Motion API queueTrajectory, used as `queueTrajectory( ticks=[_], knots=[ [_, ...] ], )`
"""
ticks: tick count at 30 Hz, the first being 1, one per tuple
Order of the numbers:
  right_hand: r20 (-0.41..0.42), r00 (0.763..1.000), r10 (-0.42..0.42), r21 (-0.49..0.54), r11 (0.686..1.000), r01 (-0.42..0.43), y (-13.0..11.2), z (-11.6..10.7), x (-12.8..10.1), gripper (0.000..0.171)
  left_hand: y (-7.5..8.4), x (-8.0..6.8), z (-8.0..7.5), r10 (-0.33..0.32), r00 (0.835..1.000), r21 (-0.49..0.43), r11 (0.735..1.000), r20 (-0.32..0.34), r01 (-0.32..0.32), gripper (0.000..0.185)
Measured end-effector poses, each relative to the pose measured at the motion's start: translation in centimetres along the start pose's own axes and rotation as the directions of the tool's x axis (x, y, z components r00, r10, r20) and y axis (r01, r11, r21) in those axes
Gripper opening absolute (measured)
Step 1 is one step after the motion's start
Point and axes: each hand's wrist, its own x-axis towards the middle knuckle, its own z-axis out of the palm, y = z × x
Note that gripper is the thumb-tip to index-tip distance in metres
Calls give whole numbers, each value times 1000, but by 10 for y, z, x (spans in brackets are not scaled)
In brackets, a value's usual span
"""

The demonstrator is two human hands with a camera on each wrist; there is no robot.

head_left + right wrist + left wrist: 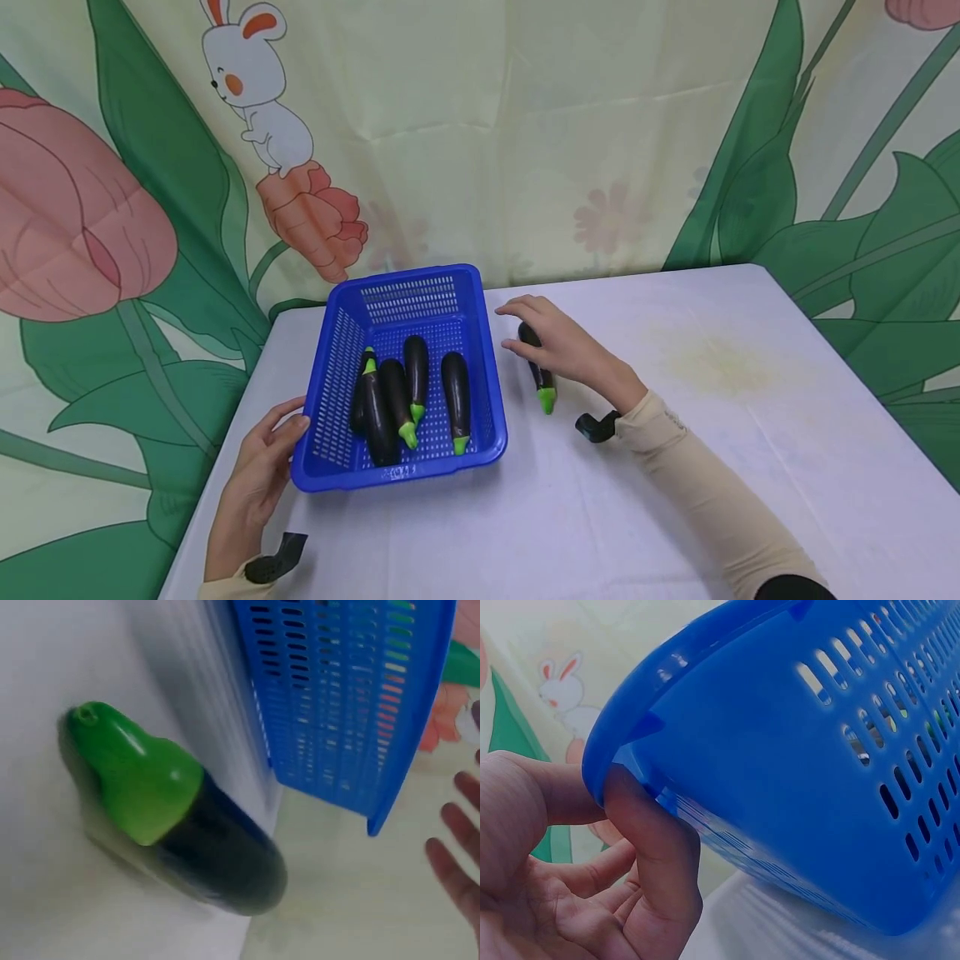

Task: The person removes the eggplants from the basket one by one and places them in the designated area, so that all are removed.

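Note:
A blue plastic basket (pixel 405 477) stands on the table with several eggplants (pixel 456 396) lying in it, dark purple with green stem ends. My left hand (pixel 258 475) is at its near left corner; in the left wrist view, thumb and forefinger (pixel 652 832) pinch the basket's rim (pixel 634 697). To the right of the basket, one more eggplant (pixel 217 847) lies on the table, green end toward me. Over this eggplant, my right hand (pixel 558 337) hovers with fingers spread, hiding part of it in the head view. Nothing is in that hand.
A white cloth covers the table (pixel 675 483), whose far edge meets a printed curtain (pixel 487 133) with tulips and a rabbit. A faint yellowish stain (pixel 716 362) marks the cloth at the right. Black straps are on both wrists.

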Motion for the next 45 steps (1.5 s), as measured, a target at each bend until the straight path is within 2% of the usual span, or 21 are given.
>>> queueTrajectory(
  ticks=[3,6,9,12,17,22,25,33,38,45],
  knots=[
    [3,985,-174,-35,984,174,-8,-2,10,44,2,0,0,-4,1000,-3,1000,-2,4,46],
    [74,943,-326,-72,941,331,-19,-2,23,43,3,-1,0,-6,1000,-6,1000,-6,6,46],
    [190,893,-407,-80,900,427,-30,-1,35,45,2,-1,-1,-3,1000,-8,1000,-5,3,45],
    [325,848,-418,-80,882,465,-41,2,42,48,1,-2,-1,0,1000,-5,1000,1,0,44],
    [520,764,-382,-115,855,506,-55,9,51,54,0,0,0,-2,1000,-1,1000,7,2,46],
    [675,662,-326,-153,816,557,-68,23,59,55,-1,0,0,-8,1000,-7,1000,-6,8,47],
    [733,619,-280,-165,810,562,-74,30,63,56,-2,0,0,-6,1000,-6,1000,-3,6,47],
    [804,564,-188,-177,829,530,-85,36,71,55,-1,-3,-1,13,1000,8,1000,2,-13,47],
    [826,544,-150,-180,844,506,-86,41,72,52,-2,-3,-1,21,1000,10,1000,-5,-20,48],
    [845,526,-95,-221,834,505,-86,49,73,54,-2,0,2,10,1000,-4,1000,1,-10,48]
  ],
)
